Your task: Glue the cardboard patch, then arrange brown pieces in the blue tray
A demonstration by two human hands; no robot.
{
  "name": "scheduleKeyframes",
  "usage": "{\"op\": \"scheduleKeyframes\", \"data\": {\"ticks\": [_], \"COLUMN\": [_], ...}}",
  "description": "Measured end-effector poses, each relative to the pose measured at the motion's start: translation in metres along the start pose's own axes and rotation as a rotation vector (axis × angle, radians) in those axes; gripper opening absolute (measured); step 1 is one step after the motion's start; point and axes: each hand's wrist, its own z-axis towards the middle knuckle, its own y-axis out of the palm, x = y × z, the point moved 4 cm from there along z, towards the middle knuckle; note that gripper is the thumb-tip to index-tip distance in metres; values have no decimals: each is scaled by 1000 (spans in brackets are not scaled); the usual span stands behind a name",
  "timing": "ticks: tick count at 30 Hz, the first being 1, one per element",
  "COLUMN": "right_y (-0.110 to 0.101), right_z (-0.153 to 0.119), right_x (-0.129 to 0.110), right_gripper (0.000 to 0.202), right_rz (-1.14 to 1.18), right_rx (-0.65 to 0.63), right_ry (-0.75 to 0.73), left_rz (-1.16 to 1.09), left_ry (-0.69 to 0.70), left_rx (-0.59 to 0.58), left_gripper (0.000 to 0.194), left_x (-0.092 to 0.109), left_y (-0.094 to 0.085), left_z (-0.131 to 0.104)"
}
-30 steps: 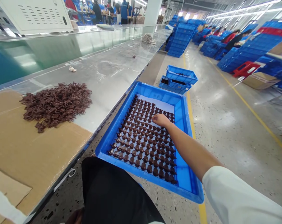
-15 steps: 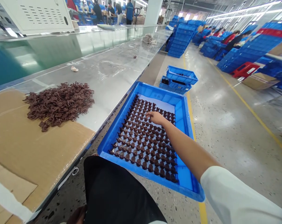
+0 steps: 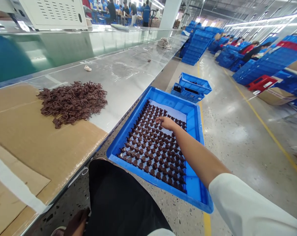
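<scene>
My right hand [image 3: 164, 122] reaches over a blue plastic tray [image 3: 197, 113], its fingers partly stretched and slightly apart, low above the small dark brown pieces or touching them. I see nothing held in it, though the pieces under the fingertips are too small to make out. These glossy brown pieces [image 3: 148, 154], with round flat parts, lie in close rows on a white sheet [image 3: 176, 114]. Beside my hand a patch of the sheet shows between rows. My left hand is out of view. On the table to the left lies a tangled heap of brown pieces [image 3: 74, 101].
Cardboard [image 3: 52, 144] covers the near part of the metal table [image 3: 121, 72]. A crumpled cloth [image 3: 164, 43] lies farther along it. Blue crates [image 3: 194, 83] stand on the floor beyond the tray, with tall crate stacks [image 3: 196, 46] behind. People sit and stand farther off.
The view has shifted slightly, so the table and tray appear a little farther right. My right hand stays over nearly the same part of the tray, its fingers slightly more spread.
</scene>
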Motion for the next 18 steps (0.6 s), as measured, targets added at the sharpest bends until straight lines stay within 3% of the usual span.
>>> {"op": "scheduleKeyframes", "data": {"ticks": [5, 9, 18], "right_y": [-8, -12, -43], "right_z": [-13, -23, -51], "right_x": [20, 31, 76], "right_gripper": [78, 76, 35], "right_rz": [-19, -27, -221], "right_rx": [16, 12, 1], "right_ry": [50, 81, 258], "left_rz": [-45, -43, 28], "left_ry": [80, 68, 74], "left_rx": [-93, -80, -24], "left_gripper": [27, 31, 34], "left_x": [-7, -12, -13], "left_y": [-4, -5, 3], "left_z": [8, 7, 10]}}
